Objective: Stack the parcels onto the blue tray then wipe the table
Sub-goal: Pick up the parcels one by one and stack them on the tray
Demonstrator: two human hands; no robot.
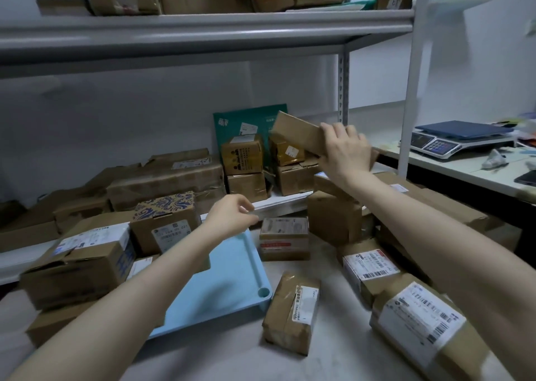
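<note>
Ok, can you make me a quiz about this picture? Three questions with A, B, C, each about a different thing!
1. Where is the scale?
A. on the floor
B. on the side table
C. on the top shelf

2. What colour is the tray?
A. red
B. yellow
C. blue

3. What is the right hand doing?
A. holding up a parcel
B. lying flat
C. wiping

Answers:
1 B, the scale sits on the side table at the right.
2 C, the tray is light blue.
3 A, its fingers grip a flat brown parcel in the air.
</note>
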